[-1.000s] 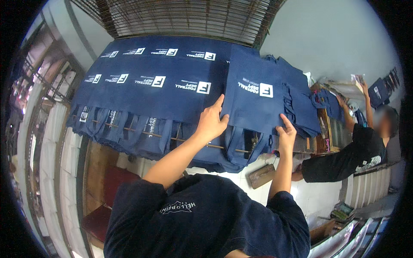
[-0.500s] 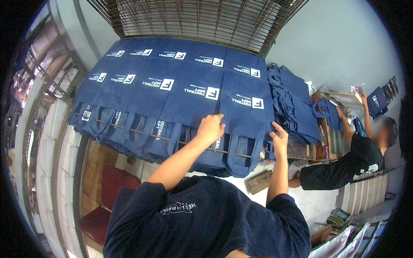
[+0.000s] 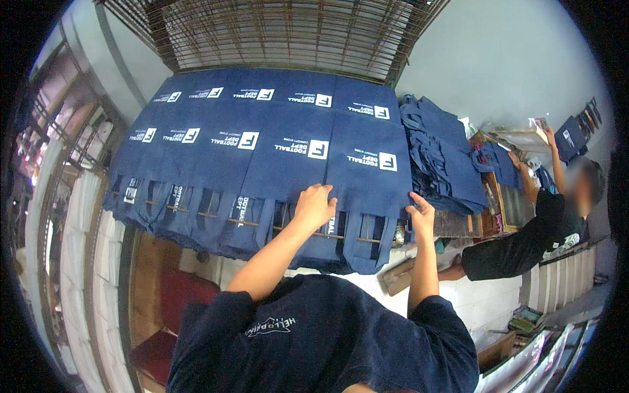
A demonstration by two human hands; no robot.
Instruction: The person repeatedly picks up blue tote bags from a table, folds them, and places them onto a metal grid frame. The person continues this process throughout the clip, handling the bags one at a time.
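Navy tote bags with white prints lie in two overlapping rows on a rack, their handles hanging along its near side. At the right end of the nearer row is one tote bag [image 3: 367, 187], lying flat with its print facing up. My left hand [image 3: 316, 207] is closed at its near left corner, fingers curled on the cloth. Its near right corner is pinched between the thumb and fingers of my right hand [image 3: 421, 215]. Handle loops [image 3: 360, 249] hang below this edge, over thin metal rods.
A wire rack [image 3: 282, 39] rises behind the bags. More navy bags [image 3: 449, 154] are piled at the right. Farther right, a person in black [image 3: 524, 236] reaches toward a frame [image 3: 521, 139]. A red chair [image 3: 187, 304] stands at lower left, beside shelving [image 3: 78, 242].
The whole view has shifted slightly, with the left part of the rack now lower in the picture. Both hands stay at the same two corners of the bag.
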